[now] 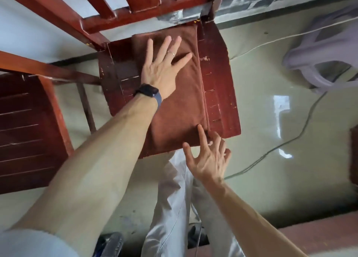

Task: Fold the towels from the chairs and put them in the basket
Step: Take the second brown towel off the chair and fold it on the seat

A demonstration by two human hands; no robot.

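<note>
brown towel (184,109) lies folded on the chair seat (220,78), near end at the seat's front edge. left hand (162,70) rests flat on the towel's far half, fingers spread. right hand (209,159) is spread at the towel's near right corner, index tip on it. lilac basket (302,57) sits on the floor, well apart to the right.

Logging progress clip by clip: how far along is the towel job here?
Done: the towel lies folded in layers on the chair seat. In hand: the left hand presses flat on it, and the right hand, fingers spread, is at its near corner. Left: it is not yet in the basket, whose inside does not show.
</note>
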